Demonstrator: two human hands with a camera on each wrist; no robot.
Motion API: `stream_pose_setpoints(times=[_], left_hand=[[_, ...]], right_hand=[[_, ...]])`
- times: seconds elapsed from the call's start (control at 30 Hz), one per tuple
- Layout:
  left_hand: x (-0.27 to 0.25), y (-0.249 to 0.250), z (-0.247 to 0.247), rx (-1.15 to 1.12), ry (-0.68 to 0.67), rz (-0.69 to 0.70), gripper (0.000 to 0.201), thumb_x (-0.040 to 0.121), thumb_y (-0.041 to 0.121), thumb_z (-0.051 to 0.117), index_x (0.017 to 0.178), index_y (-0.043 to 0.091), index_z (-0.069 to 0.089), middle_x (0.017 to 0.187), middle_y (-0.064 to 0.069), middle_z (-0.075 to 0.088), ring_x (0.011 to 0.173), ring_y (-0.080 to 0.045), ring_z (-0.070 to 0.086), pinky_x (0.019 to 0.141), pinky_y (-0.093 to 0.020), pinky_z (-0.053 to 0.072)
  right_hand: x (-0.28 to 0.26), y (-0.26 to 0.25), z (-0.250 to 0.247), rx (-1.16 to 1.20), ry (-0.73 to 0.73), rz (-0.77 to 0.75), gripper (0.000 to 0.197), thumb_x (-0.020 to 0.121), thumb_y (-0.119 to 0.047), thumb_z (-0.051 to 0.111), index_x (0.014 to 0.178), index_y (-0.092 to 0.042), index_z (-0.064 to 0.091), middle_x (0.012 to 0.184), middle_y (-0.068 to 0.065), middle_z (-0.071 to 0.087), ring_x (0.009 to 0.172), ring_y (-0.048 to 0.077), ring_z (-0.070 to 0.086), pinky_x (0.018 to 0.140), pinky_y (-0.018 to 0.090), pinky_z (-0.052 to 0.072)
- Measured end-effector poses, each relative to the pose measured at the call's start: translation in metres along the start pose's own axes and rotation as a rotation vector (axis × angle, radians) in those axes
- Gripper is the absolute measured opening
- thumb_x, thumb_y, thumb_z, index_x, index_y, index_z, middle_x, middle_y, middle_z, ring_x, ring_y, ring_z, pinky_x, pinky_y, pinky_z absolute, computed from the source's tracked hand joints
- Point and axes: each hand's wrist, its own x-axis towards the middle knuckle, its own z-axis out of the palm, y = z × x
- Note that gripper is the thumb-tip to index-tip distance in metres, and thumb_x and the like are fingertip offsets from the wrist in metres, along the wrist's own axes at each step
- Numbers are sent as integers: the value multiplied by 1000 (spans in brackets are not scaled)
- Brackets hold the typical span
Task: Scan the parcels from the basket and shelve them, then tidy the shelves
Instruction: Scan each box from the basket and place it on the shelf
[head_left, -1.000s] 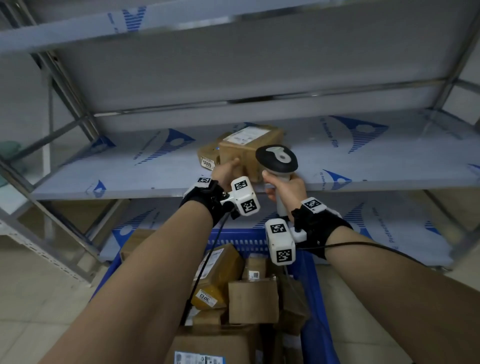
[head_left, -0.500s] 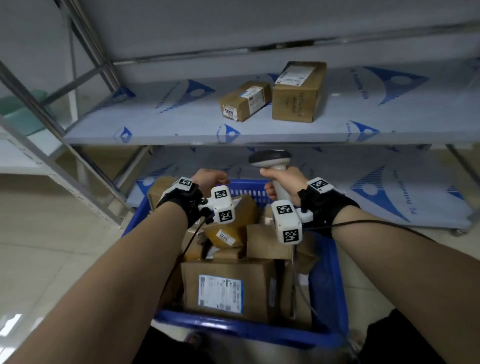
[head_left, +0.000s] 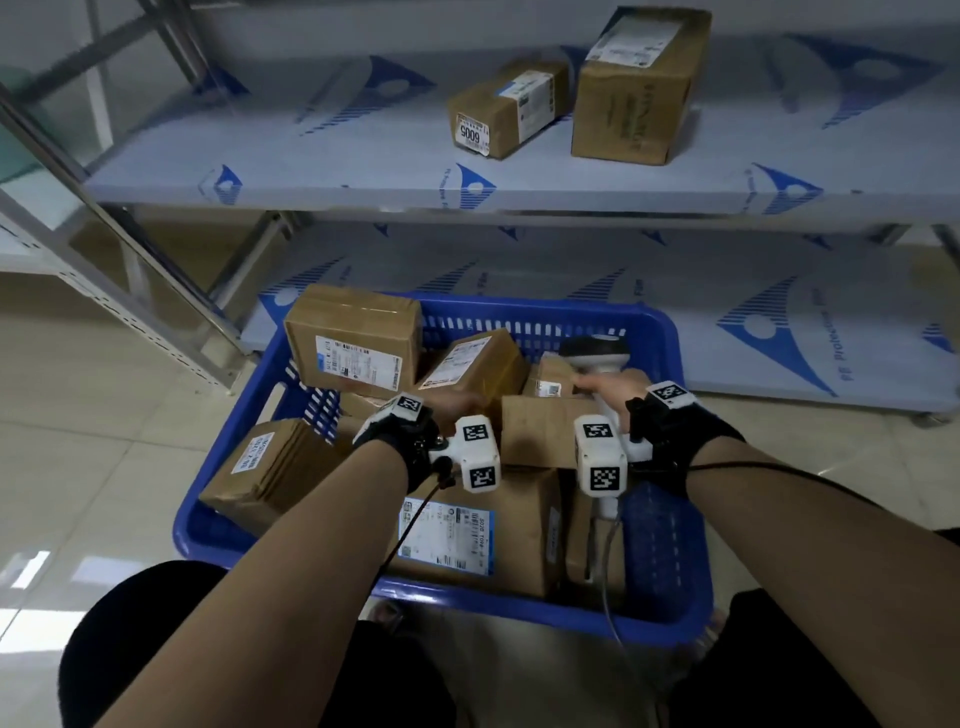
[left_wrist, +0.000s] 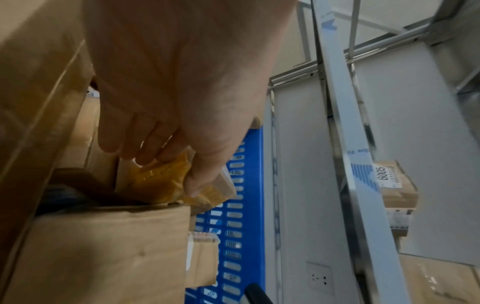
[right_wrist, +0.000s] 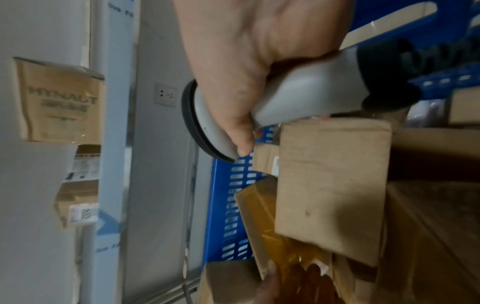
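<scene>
Left hand (left_wrist: 182, 92) in blue basket (head_left: 670, 551) near far wall, fingers (left_wrist: 202, 176) pinching taped parcel (left_wrist: 166, 181). Judged light, stiff cardboard; glossy tape likely slippery, so grip across short edges. Right hand (right_wrist: 246, 61) clamped round scanner (right_wrist: 306, 94) handle above parcels.

Left hand (left_wrist: 182, 98) pinches with curled fingers; right hand (right_wrist: 249, 67) keeps a closed grip.
</scene>
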Motion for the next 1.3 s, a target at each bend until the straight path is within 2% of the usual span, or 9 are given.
stream_pose_setpoints(times=[0.17,0.27,0.43,0.57,0.67,0.87,0.97,1.17,1.3], left_hand=[[17,0,14,-40,-86,-69,54,95,47,50,129,5,51,125,-20,59,107,-33,59,92,-39,49],[22,2,21,-126,-143,-93,75,92,59,44,140,1,41,135,-24,51,94,-31,61,83,-40,51],[8,15,20,-293,15,-31,72,94,62,35,140,7,39,133,-18,52,114,-34,55,92,-34,45],[-5,27,9,-476,22,63,45,98,52,37,115,14,51,110,-12,62,87,-24,59,70,-27,52],[-18,30,-4,-570,150,99,45,95,34,56,121,-2,56,117,-17,64,95,-29,61,71,-31,49],[-60,39,-29,-571,125,237,16,96,19,52,86,7,55,51,-3,62,37,-11,55,37,-16,40],[-73,41,-36,-591,87,367,12,96,14,51,106,8,54,78,-8,63,50,-12,62,44,-17,46],[-77,40,-45,-745,119,495,66,80,5,70,139,17,42,120,-16,63,93,-26,67,59,-29,57],[-83,38,-48,-750,142,410,60,80,19,74,127,-8,49,110,-18,66,86,-27,68,56,-26,57]], right_hand=[[32,19,4,44,-69,77,65,72,-36,80,123,-4,58,114,17,67,105,34,63,98,48,49],[48,29,9,68,-97,82,77,64,-42,82,127,-6,55,113,17,67,103,35,64,97,49,49],[38,12,-2,165,-71,-22,103,38,-59,83,123,-7,60,113,13,68,101,34,65,94,49,51],[-5,-19,-17,304,-55,-122,73,67,-45,82,123,-4,59,114,13,68,100,29,66,92,43,53],[-34,-36,-20,396,-105,-179,38,83,-26,74,110,-2,63,99,15,70,77,21,70,64,27,57],[-66,-50,-13,442,-155,-284,51,78,-27,79,120,-4,61,107,16,71,98,32,69,94,50,52],[-72,-52,-6,471,-161,-282,62,76,-26,80,127,-3,55,110,17,70,96,33,70,89,52,54],[-77,-50,6,494,-121,-276,65,73,-26,83,126,-1,54,109,18,70,95,33,69,90,52,54],[-80,-52,3,493,-151,-271,59,77,-23,79,126,-1,55,108,17,70,97,32,69,90,53,53]])
